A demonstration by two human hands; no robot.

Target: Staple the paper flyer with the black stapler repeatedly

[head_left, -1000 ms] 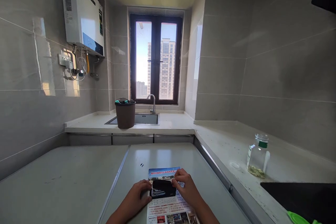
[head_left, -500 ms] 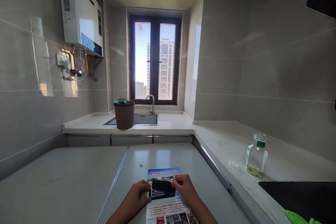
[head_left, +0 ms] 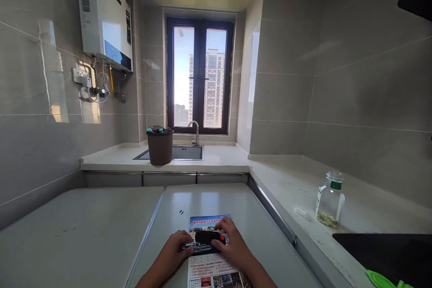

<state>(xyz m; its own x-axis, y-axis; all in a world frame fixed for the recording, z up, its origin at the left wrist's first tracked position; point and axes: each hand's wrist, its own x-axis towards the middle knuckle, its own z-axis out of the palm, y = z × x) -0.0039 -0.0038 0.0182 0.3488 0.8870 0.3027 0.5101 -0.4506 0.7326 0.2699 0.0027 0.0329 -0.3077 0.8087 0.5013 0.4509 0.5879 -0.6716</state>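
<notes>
A black stapler (head_left: 206, 237) with a red part at its right end and a shiny metal rail lies over a printed leaflet (head_left: 211, 266). My right hand (head_left: 232, 244) grips the red end between thumb and fingers. At the opposite end, my left hand (head_left: 176, 248) is closed around the tip of the metal rail. The rail shows below the black top, apart from it. Two tiny metal pieces (head_left: 181, 212) lie on the table past my left hand.
The pale table (head_left: 101, 234) has a seam left of the leaflet. On the right counter stand a glass jar (head_left: 329, 202) with a round lid (head_left: 300, 211) beside it, and a green object (head_left: 380, 279). A brown bin (head_left: 160, 148) stands by the sink (head_left: 187, 153).
My right hand has moved from pinching the red end to wrapping over the stapler's right part. The black top and metal rail now show apart, with the rail reaching into my left hand.
</notes>
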